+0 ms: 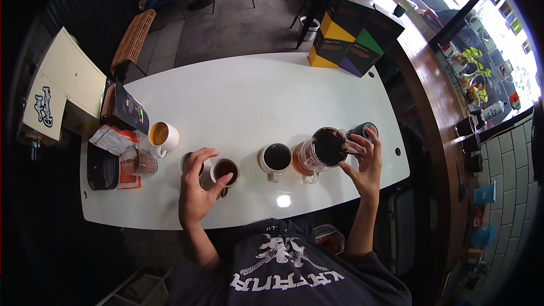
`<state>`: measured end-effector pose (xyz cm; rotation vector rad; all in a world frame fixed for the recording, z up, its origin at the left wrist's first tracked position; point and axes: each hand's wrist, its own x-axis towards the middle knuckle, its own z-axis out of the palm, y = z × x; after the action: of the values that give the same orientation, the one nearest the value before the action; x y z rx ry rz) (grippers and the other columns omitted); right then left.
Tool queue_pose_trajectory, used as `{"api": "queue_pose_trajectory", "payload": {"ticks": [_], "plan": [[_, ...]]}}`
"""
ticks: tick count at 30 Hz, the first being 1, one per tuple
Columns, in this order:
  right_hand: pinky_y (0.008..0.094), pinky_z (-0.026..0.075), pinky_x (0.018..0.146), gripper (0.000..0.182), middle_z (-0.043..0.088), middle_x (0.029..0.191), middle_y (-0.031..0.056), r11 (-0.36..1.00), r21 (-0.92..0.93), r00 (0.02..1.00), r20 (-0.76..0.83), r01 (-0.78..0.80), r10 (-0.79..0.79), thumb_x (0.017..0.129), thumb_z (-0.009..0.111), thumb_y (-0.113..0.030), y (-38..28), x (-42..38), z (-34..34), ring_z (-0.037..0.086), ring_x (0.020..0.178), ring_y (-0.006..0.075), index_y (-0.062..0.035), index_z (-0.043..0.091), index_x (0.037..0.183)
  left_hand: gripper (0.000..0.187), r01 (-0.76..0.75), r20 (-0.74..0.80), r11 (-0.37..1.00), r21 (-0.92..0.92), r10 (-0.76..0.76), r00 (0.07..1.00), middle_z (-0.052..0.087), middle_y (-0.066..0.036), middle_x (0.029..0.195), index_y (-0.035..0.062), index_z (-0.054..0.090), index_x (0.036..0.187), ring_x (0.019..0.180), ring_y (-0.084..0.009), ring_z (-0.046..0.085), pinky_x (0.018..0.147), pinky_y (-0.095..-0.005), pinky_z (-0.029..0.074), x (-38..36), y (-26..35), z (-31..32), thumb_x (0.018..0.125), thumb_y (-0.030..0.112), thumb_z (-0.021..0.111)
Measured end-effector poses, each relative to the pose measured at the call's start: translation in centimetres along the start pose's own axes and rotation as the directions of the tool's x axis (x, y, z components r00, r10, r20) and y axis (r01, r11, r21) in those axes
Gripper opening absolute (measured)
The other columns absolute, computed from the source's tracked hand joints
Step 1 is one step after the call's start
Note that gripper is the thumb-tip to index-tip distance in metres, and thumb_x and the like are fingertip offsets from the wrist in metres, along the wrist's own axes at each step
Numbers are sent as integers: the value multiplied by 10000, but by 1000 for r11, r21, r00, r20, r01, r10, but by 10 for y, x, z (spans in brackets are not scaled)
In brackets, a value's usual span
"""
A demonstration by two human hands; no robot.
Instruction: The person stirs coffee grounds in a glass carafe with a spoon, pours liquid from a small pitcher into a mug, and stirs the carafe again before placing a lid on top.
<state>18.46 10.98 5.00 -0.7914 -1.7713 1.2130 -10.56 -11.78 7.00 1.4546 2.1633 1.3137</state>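
My left hand (197, 191) is open in a curve, its thumb over the rim of a small cup of brown liquid (226, 169). Behind its fingers, another cup (185, 164) is mostly hidden. At the right, my right hand (365, 164) has thumb and fingers closed at the side of a coffee dripper (330, 146) with dark wet grounds inside. A glass server (306, 158) with reddish-brown liquid shows beside and below the dripper. Left of it stands a white mug of dark coffee (276, 158). A dark cup (362, 130) is partly hidden behind my right fingers.
A white mug with yellowish-brown contents (163, 136) stands farther left, near a clear cup (145, 163), an orange-and-white bag (116, 139) and a black tray (102, 171). Colourful boxes (354, 34) stand at the white table's (249, 90) far right corner.
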Motion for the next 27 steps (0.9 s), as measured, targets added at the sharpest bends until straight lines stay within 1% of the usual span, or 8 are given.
{"api": "queue_pose_trajectory", "payload": {"ticks": [1, 4, 6, 9, 11, 17, 23, 27], "plan": [[400, 482, 961, 1003, 499, 1269, 186, 999, 36, 1000, 0, -20, 20, 633, 879, -89, -1, 0, -1, 553, 1140, 269, -73, 270, 1429, 505, 7, -7, 1000, -4, -7, 1000, 551, -130, 1217, 19, 546, 1182, 1136, -272, 535, 993, -386, 413, -2, -1, 2, 749, 114, 787], [404, 474, 980, 1031, 489, 1293, 198, 996, 76, 999, 15, -40, 39, 627, 882, -76, 0, -3, -1, 545, 1162, 272, -69, 245, 1438, 664, 43, 77, 998, 52, -47, 996, 497, -156, 1310, 66, 531, 1250, 1231, -343, 481, 1025, -425, 401, -9, -4, 11, 664, 141, 833], [406, 468, 990, 1034, 486, 1302, 201, 996, 82, 999, 29, -38, 36, 629, 881, -75, 6, -3, 1, 540, 1174, 276, -67, 240, 1441, 667, 57, 83, 996, 74, -63, 995, 489, -157, 1318, 69, 527, 1254, 1234, -347, 478, 1028, -424, 402, -11, -4, 18, 664, 132, 831], [403, 454, 1003, 1067, 494, 1301, 200, 981, 188, 998, 35, -54, 49, 619, 890, -79, 15, -3, 5, 527, 1195, 282, -64, 219, 1448, 667, 86, 98, 992, 90, -95, 991, 474, -159, 1333, 74, 523, 1257, 1241, -352, 473, 1032, -423, 402, -12, -7, 27, 661, 104, 822], [400, 443, 1012, 1110, 501, 1298, 193, 969, 224, 994, 38, -107, 101, 600, 908, -99, 19, -3, 7, 513, 1214, 280, -59, 200, 1454, 665, 104, 106, 991, 85, -113, 988, 466, -159, 1342, 76, 522, 1256, 1245, -353, 469, 1034, -422, 403, -12, -11, 33, 660, 84, 816], [394, 433, 1023, 1168, 505, 1294, 185, 984, 177, 991, 134, -23, -1, 586, 920, -124, 28, -2, 10, 514, 1215, 269, -43, 152, 1462, 635, 126, 57, 991, 47, -129, 990, 519, -167, 1294, 61, 533, 1229, 1222, -349, 500, 1026, -411, 417, -8, -15, 38, 652, 21, 794], [409, 434, 1037, 1181, 514, 1265, 193, 997, 68, 990, 130, 40, -49, 586, 917, -122, 28, 0, 22, 529, 1201, 284, -33, 128, 1461, 614, 98, -33, 995, 10, -98, 995, 580, -164, 1209, 32, 538, 1213, 1148, -338, 557, 983, -402, 452, -6, -18, 48, 651, 7, 784], [409, 447, 1031, 1171, 509, 1261, 198, 989, 146, 994, 106, 5, -21, 588, 911, -108, 25, 1, 30, 541, 1187, 284, -30, 131, 1458, 596, 110, -56, 994, 4, -109, 992, 578, -148, 1185, 58, 535, 1215, 1097, -328, 571, 948, -406, 468, -3, -17, 51, 675, 45, 786]]}}
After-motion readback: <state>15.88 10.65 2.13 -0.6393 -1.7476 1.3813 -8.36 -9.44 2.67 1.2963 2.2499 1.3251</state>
